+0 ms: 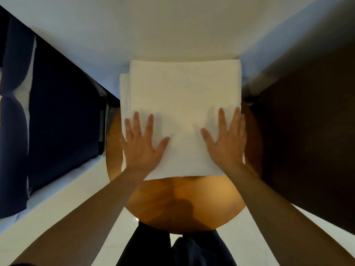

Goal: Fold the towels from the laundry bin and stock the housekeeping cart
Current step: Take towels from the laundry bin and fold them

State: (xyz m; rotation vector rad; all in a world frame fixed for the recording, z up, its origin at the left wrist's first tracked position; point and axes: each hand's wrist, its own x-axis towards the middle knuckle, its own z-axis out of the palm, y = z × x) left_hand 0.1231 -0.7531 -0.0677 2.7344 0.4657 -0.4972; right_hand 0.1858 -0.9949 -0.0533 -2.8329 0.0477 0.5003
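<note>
Table (184,204) top under towel (182,104) hidden; forearms cut by lower edge

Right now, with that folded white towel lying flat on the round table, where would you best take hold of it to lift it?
Probably by the two side edges near the front, one hand per side. The folded towel lies flat, and the left hand and right hand already rest open on its near corners. Sliding fingers under from left and right should keep the layers stacked; its near edge over the wooden table is reachable too.
</note>
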